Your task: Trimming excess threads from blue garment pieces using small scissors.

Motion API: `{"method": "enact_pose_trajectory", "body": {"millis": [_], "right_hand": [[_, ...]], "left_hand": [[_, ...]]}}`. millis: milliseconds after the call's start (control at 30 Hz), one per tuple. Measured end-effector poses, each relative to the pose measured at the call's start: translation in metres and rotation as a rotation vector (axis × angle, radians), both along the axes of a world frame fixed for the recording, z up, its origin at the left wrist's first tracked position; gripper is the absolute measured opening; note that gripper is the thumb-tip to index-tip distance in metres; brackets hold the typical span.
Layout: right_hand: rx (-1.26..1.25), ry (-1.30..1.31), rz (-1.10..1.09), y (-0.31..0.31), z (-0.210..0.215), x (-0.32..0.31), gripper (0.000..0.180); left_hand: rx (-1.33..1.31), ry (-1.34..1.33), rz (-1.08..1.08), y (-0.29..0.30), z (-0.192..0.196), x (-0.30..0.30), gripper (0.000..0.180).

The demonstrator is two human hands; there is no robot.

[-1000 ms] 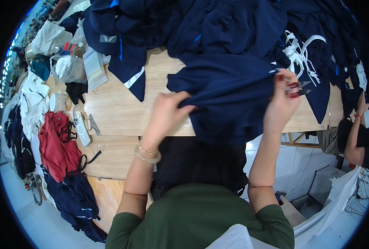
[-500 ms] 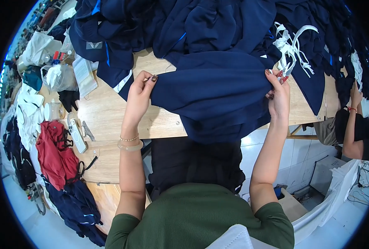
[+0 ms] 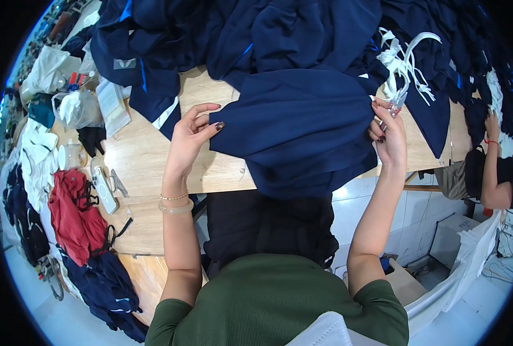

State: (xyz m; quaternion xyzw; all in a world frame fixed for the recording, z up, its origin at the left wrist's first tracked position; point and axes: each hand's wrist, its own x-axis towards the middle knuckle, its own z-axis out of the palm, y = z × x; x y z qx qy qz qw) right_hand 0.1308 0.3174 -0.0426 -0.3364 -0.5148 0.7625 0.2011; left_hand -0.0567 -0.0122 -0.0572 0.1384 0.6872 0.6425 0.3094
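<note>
A navy blue fabric piece (image 3: 302, 127) is spread between my two hands, its lower part draping over the table's front edge. My left hand (image 3: 192, 135) is at its left edge, thumb and forefinger apart, with the cloth's corner beside the fingertips. At the right edge my right hand (image 3: 390, 134) pinches the cloth between thumb and fingers. A small silvery shape shows near those fingers, too unclear to name. Against the far side of the piece lies a heap of navy garments (image 3: 302, 34).
White straps (image 3: 403, 63) lie in a tangle beyond my right hand. Left on the wooden table (image 3: 147, 167) are a white phone-like device (image 3: 104, 190), a red bag (image 3: 77, 216), plastic bags (image 3: 79, 109) and white cloth. Another person's arm (image 3: 491, 161) is at far right.
My left thumb and forefinger have parted from their pinch on the cloth's left edge, and that hand has shifted slightly down. The right hand still grips its edge.
</note>
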Motion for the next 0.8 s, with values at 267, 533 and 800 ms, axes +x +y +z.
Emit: {"method": "enact_pose_trajectory", "body": {"millis": [267,533,800], "right_hand": [[0.171,-0.026,0.076,-0.005,0.003,0.007,0.016],[0.481,-0.068,0.057,-0.005,-0.022,0.025,0.023],[0.490,-0.082,0.063,-0.006,-0.026,0.024,0.024]], "left_hand": [[-0.105,0.145,0.110,0.003,0.002,0.008,0.022],[-0.312,0.920,0.040,-0.011,-0.036,0.035,0.030],[0.295,-0.180,0.362,0.017,-0.010,0.105,0.020]]}}
